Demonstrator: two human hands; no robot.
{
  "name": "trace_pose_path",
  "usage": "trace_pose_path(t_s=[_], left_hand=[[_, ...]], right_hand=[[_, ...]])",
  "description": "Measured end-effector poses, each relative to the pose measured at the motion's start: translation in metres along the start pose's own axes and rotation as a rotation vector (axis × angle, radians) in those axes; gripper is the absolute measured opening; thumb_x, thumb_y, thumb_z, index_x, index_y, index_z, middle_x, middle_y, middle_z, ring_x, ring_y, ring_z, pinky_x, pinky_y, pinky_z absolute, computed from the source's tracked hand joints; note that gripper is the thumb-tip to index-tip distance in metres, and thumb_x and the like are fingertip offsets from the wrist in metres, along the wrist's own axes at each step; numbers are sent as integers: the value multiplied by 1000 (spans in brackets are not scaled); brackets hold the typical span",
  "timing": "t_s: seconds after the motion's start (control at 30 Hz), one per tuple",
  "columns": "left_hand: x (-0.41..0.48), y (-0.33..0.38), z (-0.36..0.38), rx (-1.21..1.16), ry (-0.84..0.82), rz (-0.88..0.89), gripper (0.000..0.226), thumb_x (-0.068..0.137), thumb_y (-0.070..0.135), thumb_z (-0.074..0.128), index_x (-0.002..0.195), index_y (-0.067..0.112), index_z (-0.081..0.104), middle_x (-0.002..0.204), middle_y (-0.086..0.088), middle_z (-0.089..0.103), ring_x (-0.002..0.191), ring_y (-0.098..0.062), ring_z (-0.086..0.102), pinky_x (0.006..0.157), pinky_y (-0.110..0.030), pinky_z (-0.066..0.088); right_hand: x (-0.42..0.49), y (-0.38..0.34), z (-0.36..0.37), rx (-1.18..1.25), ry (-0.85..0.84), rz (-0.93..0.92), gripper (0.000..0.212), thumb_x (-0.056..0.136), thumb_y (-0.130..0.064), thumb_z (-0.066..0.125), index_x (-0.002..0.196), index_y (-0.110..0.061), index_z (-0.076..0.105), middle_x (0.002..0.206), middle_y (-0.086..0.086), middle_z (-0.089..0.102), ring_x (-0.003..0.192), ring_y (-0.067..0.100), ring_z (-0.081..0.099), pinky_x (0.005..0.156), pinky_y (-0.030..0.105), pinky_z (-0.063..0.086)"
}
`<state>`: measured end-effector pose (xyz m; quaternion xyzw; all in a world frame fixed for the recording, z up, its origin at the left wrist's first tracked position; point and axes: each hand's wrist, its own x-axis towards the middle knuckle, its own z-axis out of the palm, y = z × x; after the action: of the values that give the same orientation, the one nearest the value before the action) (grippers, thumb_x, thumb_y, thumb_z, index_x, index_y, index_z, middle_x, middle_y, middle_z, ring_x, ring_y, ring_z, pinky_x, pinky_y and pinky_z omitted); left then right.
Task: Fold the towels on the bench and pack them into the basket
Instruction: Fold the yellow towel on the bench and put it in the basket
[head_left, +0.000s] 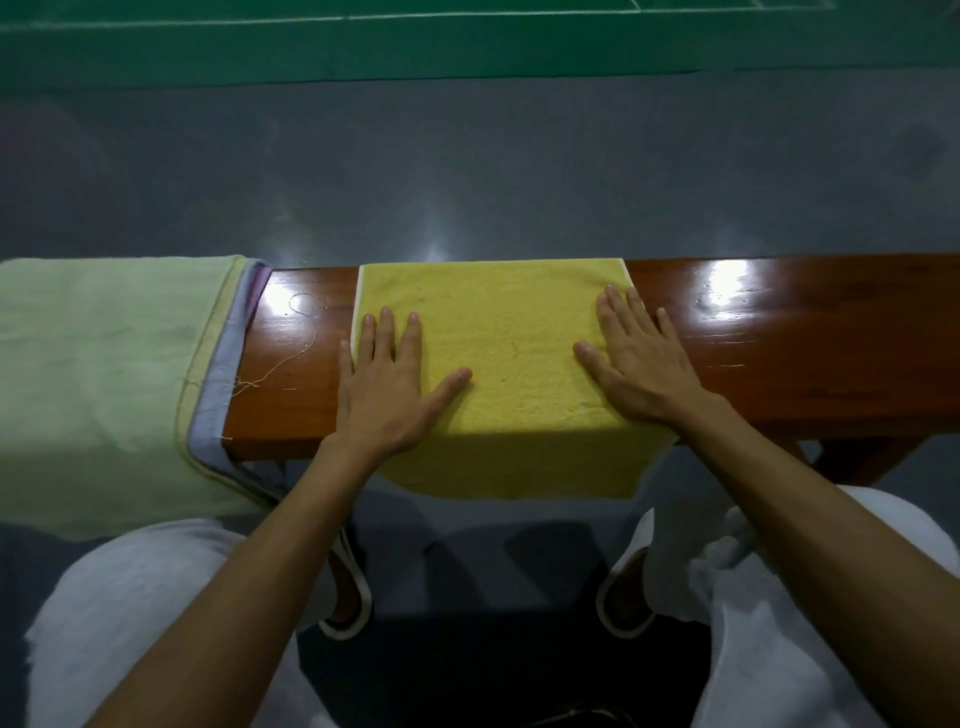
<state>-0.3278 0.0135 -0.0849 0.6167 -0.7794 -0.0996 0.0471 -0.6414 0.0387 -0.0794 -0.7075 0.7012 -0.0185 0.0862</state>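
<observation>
1. Lying far left: pale green cloth towel (104, 374), draped over the glossy brown wooden bench (779, 338).
2. Your left hand (384, 384) presses flat, fingers spread, on the left edge of the square yellow terry towel (509, 353).
3. Your right hand (639, 364) lies likewise on its right edge; the near end overhangs toward you.
4. Bench room lies rightward.

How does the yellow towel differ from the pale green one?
The yellow towel lies mid-bench under the flat left hand and right hand; the pale green towel lies untouched at the left end. The yellow towel looks nubbly, the pale green towel smoother. The pale green towel tops a lilac cloth; the yellow towel shows a white edge. Both hang over the near edge of the bench.
</observation>
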Motion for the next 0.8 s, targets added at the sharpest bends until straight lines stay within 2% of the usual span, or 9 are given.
trace_pose_path(t_s=[0.07, 0.13, 0.23, 0.33, 0.43, 0.5, 0.67, 0.8], left_hand=[[0, -3, -4, -65, 37, 0, 94, 91, 85, 18, 164, 27, 13, 172, -7, 2, 159, -26, -3, 126, -54, 0], [-1, -6, -7, -176, 128, -30, 82, 97, 77, 25, 159, 24, 32, 168, -8, 24, 155, -28, 16, 125, -54, 14], [-6, -11, -13, -255, 287, -130, 63, 100, 61, 46, 144, 17, 49, 146, -11, 48, 134, -30, 39, 109, -47, 33], [-9, -18, -23, -210, 301, -273, 48, 96, 45, 61, 130, 11, 54, 133, -15, 52, 123, -33, 44, 100, -45, 38], [-9, -26, -29, -114, 271, -310, 56, 91, 54, 63, 123, 10, 53, 128, -16, 51, 117, -35, 47, 94, -48, 43], [-8, -29, -29, -117, 248, -315, 57, 90, 56, 63, 121, 10, 52, 125, -15, 52, 113, -33, 49, 90, -47, 46], [-4, -21, -28, -260, 311, -262, 28, 98, 38, 65, 107, 12, 60, 108, -7, 54, 98, -18, 45, 81, -35, 41], [1, -21, -30, -368, 291, -222, 17, 98, 30, 68, 101, 13, 68, 99, -3, 63, 92, -19, 60, 74, -31, 47]], right_hand=[[0, -3, 0, 22, -7, 22, 88, 96, -71, 7, 163, -16, -3, 171, 3, -11, 157, 22, -12, 127, 51, -1], [-2, -7, -6, 82, 18, 58, 85, 99, -68, 19, 164, -14, 5, 171, 7, 0, 158, 29, 2, 127, 52, 9], [-8, -7, -22, 251, 101, 93, 78, 101, -55, 47, 160, -12, 21, 167, 11, 21, 150, 33, 26, 120, 53, 29], [-11, 3, -30, 279, 124, 116, 73, 98, -48, 59, 155, -11, 32, 157, 12, 37, 140, 32, 38, 113, 51, 38], [-8, 11, -30, 209, 170, 196, 61, 92, -49, 63, 138, -12, 48, 133, 12, 54, 120, 32, 52, 97, 50, 49], [-5, 10, -29, 211, 216, 266, 48, 91, -46, 66, 124, -13, 55, 120, 11, 57, 108, 32, 56, 87, 47, 52], [-1, 7, -28, 238, 298, 414, 30, 88, -41, 71, 103, -15, 65, 105, 8, 65, 96, 30, 63, 73, 37, 47], [-2, 1, -30, 311, 338, 446, 9, 92, -26, 68, 89, -19, 71, 93, 5, 71, 87, 25, 65, 69, 31, 41]])
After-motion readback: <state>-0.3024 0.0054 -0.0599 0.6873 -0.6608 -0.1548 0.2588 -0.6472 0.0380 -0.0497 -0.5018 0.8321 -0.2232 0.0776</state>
